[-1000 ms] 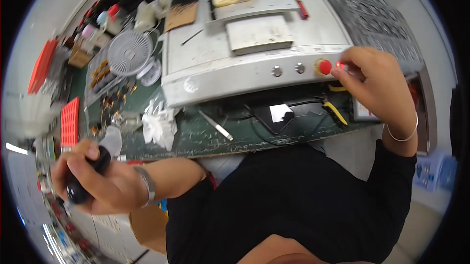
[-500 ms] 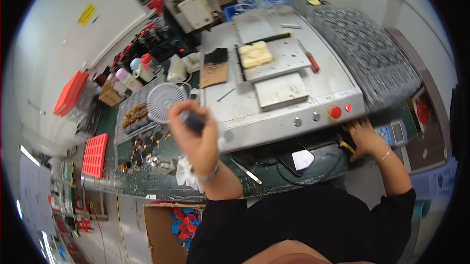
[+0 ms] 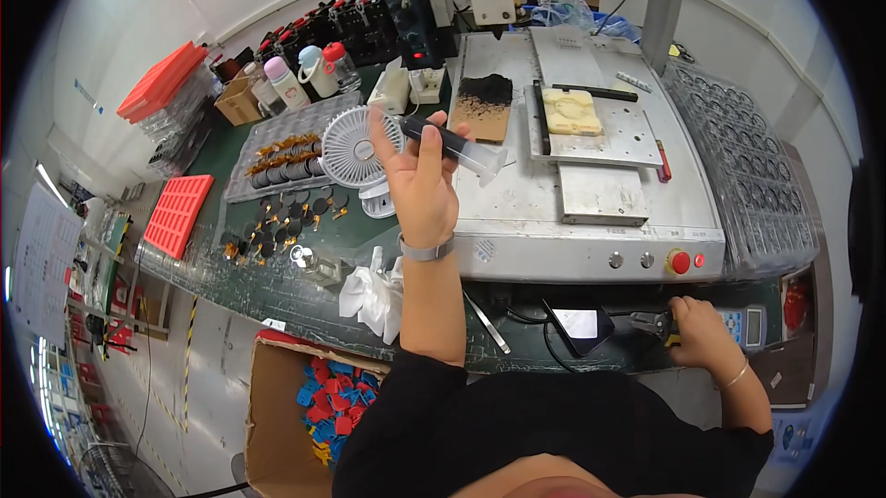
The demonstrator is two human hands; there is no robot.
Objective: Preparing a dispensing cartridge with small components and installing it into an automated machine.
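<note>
Raised over the front left edge of the metal machine bed, my left hand (image 3: 426, 189) grips a syringe (image 3: 472, 153) with a dark filled barrel and a clear flanged end pointing right. Its forefinger points upward while the other fingers close round the barrel. A small white fan (image 3: 355, 149) stands just left of this hand. At the front right of the bench, my right hand (image 3: 703, 336) is closed on the yellow handle of a pair of pliers (image 3: 652, 323), whose grey jaws point left. Beside that hand lies a blue-grey handheld meter (image 3: 744, 324).
The machine bed (image 3: 517, 240) carries a plate with a yellow foam block (image 3: 572, 112), a powder-covered cardboard (image 3: 486, 106) and a red screwdriver (image 3: 664, 161). Tweezers (image 3: 486, 324), a phone (image 3: 580, 327) and crumpled tissue (image 3: 372, 297) lie in front. Stacked clear trays (image 3: 748, 166) stand right.
The view has swung, so the bench sits differently in the picture. My left hand has turned, bringing the syringe's length into sight. My right hand stays at the pliers.
</note>
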